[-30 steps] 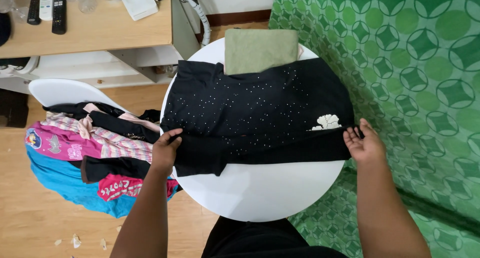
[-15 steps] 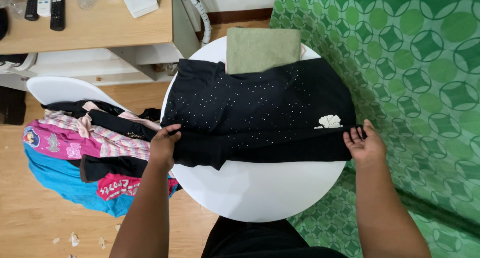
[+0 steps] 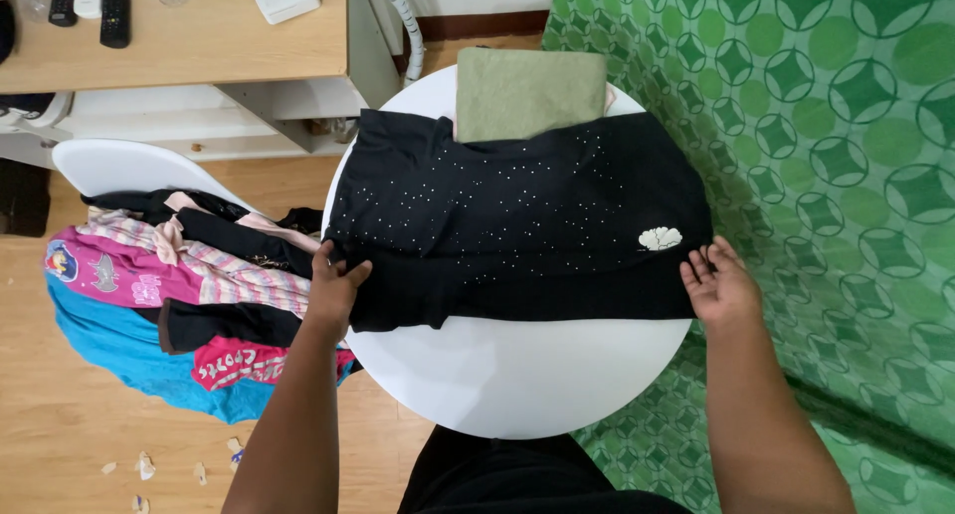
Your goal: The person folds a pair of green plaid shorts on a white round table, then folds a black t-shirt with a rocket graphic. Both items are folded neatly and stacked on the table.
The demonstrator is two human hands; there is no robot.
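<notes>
Head view: black studded garment point(image 3: 517, 225) spread flat across round white table point(image 3: 517, 375), covering far half, hanging slightly past left and right edges. Small white shell-shaped patch point(image 3: 660, 238) near garment's right edge. Near strip folded over, lying along table's middle.

Left hand point(image 3: 333, 285) at garment's left end by table's left edge, fingers pinching the folded fabric, thumb on top. Right hand point(image 3: 718, 285) at garment's right end by table's right edge, palm up, fingers curled around the fold; grip on fabric partly hidden, looks closed on the hem.

Folded olive-green cloth point(image 3: 529, 91) at table's far edge, near part tucked under the garment.

Left of table: white chair point(image 3: 119, 166) piled with mixed clothes point(image 3: 179, 275), pink, striped, blue, black. Wooden desk point(image 3: 199, 41) beyond with remote controls point(image 3: 114, 6). Green patterned bedsheet point(image 3: 836, 156) to the right.
</notes>
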